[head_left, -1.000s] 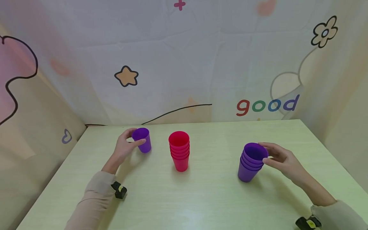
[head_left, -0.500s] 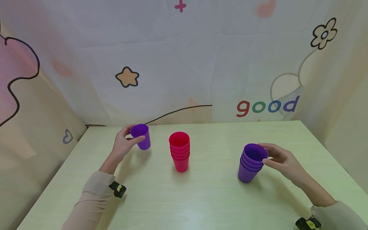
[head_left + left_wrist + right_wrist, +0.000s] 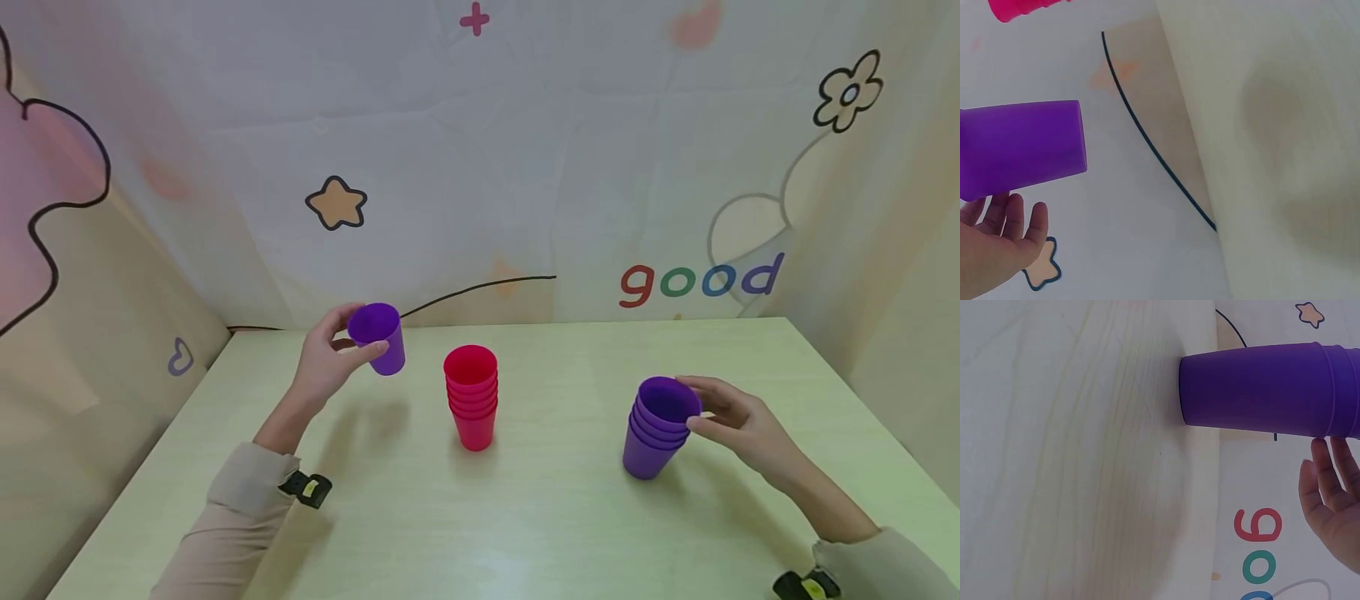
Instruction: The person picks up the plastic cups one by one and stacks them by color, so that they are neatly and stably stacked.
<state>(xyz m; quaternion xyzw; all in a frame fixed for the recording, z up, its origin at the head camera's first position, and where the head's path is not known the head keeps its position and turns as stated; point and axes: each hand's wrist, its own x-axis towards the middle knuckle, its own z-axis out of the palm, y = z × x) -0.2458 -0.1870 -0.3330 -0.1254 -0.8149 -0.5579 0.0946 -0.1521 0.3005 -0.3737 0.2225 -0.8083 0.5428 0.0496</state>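
Note:
A single purple cup (image 3: 386, 340) is held off the table by my left hand (image 3: 326, 358), thumb on its near side and fingers behind the rim. In the left wrist view that purple cup (image 3: 1022, 150) appears sideways, with several fingers below it. On the right, my right hand (image 3: 738, 421) grips the upper rims of a stack of purple cups (image 3: 651, 446), which stands on the table. The right wrist view has the stacked purple cups (image 3: 1254, 390) with fingertips against their side. Between the hands stands a stack of red cups (image 3: 474, 425), touched by neither hand.
The pale wooden table (image 3: 525, 533) ends at a printed cloth backdrop (image 3: 465, 183) along its far edge. Cloth also hangs at the left and right sides. Black wrist cameras sit on both sleeves, the left wrist camera (image 3: 307, 487) closer to the table's middle.
My left hand has raised the single purple cup higher off the table, and its shadow has separated from it. My right hand and the purple stack stay put. The head view has shifted slightly.

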